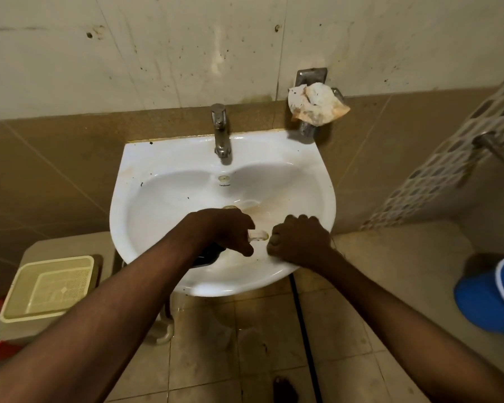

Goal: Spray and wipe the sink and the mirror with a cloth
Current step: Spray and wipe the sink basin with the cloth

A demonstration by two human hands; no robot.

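Your left hand [226, 231] hangs over the near part of the basin with its fingers curled around something small and pale; a dark object shows beneath the wrist, but you cannot tell what either one is. Your right hand [298, 242] is balled into a fist just beside it, knuckles up, resting by the sink's near right rim; whether it grips anything is hidden.

Both hands sit over the white sink [146, 181], which is mounted on the tiled wall and shows brownish staining running across the bowl. The chrome tap [221, 132] stands at the middle of the back rim.

The cloth [316, 103], crumpled and stained, lies on a metal wall holder [311, 75] above the sink's right rear corner, well apart from your hands.

A cream plastic basket [45, 286] sits on a low surface to the left, and a blue bucket [489, 298] stands on the floor at the right edge.
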